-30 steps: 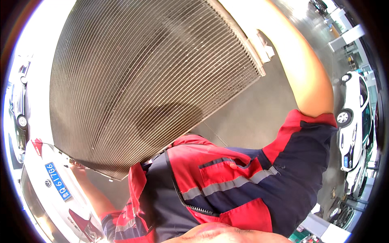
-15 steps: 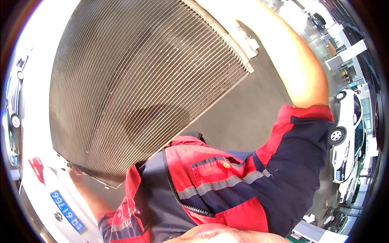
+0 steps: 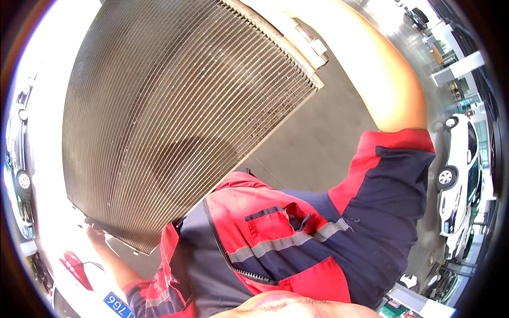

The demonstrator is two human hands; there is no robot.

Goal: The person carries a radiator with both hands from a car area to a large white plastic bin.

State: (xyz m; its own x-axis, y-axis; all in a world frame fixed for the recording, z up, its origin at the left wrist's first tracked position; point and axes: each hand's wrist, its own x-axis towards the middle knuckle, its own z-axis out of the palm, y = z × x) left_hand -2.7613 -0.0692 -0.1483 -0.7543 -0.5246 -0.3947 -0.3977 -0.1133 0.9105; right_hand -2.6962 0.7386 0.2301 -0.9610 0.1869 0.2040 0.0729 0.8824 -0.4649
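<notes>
A large car radiator [image 3: 175, 116] with thin parallel metal tubes and fins spans the upper left, tilted in front of my chest. A round dark shadow lies across its lower part. My left hand [image 3: 95, 235] is closed on its lower left edge; the radiator hides part of the fingers. Along the upper right side runs a metal end tube [image 3: 283, 42] with a small bracket. At the top of the picture my right hand [image 3: 273, 4] grips that end, washed out by bright light and partly cut off by the frame.
A white car with a blue plate [image 3: 117, 305] and a red lamp [image 3: 76, 269] stands close at lower left. Another white car [image 3: 460, 175] is parked at the right. Grey floor [image 3: 313, 127] shows beyond the radiator. A dark car [image 3: 22, 185] stands at the far left.
The radiator has shifted slightly left in view, still held by both hands. The nearby white car's plate has slid down and to the right in the picture.
</notes>
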